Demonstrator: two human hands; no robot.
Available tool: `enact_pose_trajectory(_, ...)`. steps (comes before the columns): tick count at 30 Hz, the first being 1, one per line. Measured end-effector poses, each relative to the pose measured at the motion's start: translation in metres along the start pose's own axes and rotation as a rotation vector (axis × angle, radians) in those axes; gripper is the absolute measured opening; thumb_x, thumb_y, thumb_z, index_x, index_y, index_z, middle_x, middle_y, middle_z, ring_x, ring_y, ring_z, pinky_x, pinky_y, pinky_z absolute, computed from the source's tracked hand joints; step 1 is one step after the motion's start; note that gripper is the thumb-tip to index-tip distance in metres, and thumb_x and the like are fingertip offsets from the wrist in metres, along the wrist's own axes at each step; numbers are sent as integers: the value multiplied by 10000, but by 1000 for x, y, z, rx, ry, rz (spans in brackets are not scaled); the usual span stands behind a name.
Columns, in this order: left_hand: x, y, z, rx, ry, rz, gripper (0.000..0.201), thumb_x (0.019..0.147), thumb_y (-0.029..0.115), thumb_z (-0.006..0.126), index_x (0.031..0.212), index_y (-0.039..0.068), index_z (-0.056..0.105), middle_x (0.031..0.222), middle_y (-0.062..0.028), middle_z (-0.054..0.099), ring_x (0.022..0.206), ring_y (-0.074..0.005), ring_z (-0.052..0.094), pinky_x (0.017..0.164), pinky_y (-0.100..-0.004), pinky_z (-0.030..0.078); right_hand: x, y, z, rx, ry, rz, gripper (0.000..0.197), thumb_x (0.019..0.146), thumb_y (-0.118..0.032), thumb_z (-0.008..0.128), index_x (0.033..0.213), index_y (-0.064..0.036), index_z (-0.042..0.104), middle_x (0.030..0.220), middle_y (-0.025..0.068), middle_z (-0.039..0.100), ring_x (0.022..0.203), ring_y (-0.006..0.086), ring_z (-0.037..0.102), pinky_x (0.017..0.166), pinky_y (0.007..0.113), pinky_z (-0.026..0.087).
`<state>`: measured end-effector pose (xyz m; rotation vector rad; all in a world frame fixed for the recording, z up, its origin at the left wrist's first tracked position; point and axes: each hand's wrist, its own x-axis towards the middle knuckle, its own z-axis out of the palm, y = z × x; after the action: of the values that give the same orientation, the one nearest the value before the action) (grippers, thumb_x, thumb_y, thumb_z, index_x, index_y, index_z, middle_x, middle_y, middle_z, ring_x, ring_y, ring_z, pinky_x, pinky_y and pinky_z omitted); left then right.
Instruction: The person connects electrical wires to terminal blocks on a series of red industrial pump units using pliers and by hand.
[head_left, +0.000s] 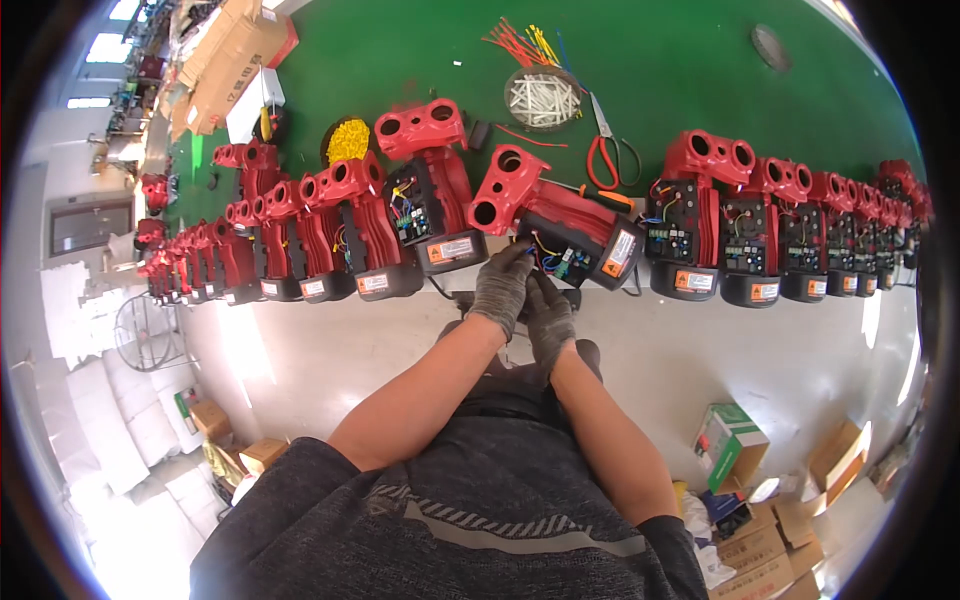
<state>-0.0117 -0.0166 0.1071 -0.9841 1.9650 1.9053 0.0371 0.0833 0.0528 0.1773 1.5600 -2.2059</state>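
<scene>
Both gloved hands are in close at the near side of the work, side by side. The left hand (502, 285) has its fingertips at the left end of the open wiring bay, and the right hand (551, 318) sits a bit lower, fingers bent up at the bay's near edge. Can't tell if either one is pinching a wire (the gloves cover the contact spots).

The red-and-black motor unit (588, 213) is right in front of them on the table (660, 70). Its long axis runs slantwise: red two-hole end up and left, black cap down and right. So the left hand is nearer the red end, and the right is closer to the green connector (561, 269), which is just up and right of its fingertips.

Further out, the neighbouring unit on the left (455, 190) and the one on the right (707, 200) point more or less straight away from the person. Past the slanted one are an orange-handled tool (614, 200), red-handled scissors (600, 165) and a bowl of white tubes (541, 98).
</scene>
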Motion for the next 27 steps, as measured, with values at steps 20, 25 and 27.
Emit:
enact_pose_trajectory(20,-13,33,-11,723,145,384,273,894,144,708,1131,15,673,974,-134,723,865,-236,694,786,-355,543,28,8,26,-259,132,41,178,944,-94,634,1118,-77,668,978,83,715,809,140,627,728,269,491)
enact_pose_trajectory(25,-13,40,-4,886,156,481,230,902,157,703,1087,22,694,916,-151,723,822,-250,692,762,-352,544,30,28,25,361,241,116,146,936,-93,630,1059,-74,707,895,68,706,744,130,604,672,290,474)
enact_pose_trajectory(27,-11,43,-1,944,149,524,209,906,158,698,1065,23,703,916,-159,720,821,-252,690,758,-347,543,34,37,25,359,259,76,149,939,-92,630,1061,-65,710,897,63,705,752,130,604,671,289,471)
